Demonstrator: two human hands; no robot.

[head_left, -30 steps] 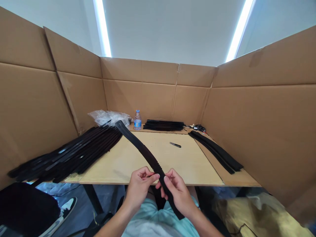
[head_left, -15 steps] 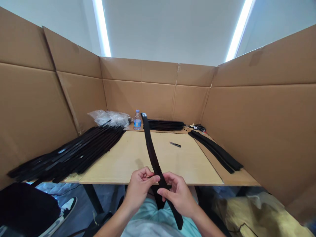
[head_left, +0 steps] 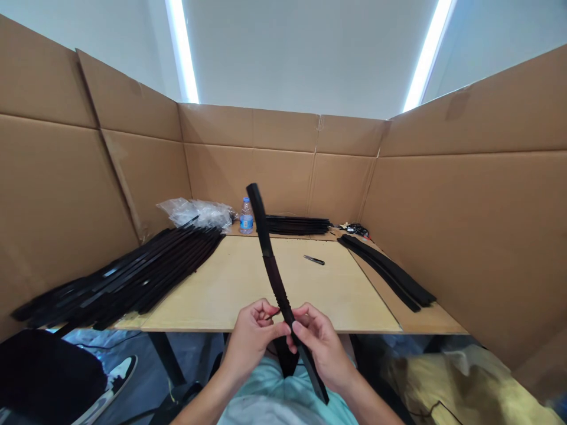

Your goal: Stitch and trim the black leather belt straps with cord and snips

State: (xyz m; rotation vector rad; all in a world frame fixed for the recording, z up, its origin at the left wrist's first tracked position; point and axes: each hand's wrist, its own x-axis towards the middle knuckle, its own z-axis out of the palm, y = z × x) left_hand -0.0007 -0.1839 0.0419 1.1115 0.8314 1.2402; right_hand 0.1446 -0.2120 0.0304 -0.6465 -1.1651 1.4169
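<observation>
A clear bottle (head_left: 246, 223) with a blue label, its print too small to read, stands at the rear of the worktop (head_left: 221, 289) beside crumpled plastic (head_left: 197, 212). The right hand (head_left: 319, 342) closes on a black strip (head_left: 275, 278), tilted above the worktop's front edge; the left hand (head_left: 253, 335) pinches a thin dark piece (head_left: 273, 316) beside it.

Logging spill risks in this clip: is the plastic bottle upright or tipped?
Upright: the plastic bottle stands on its base, blue cap uppermost and label below it.
</observation>
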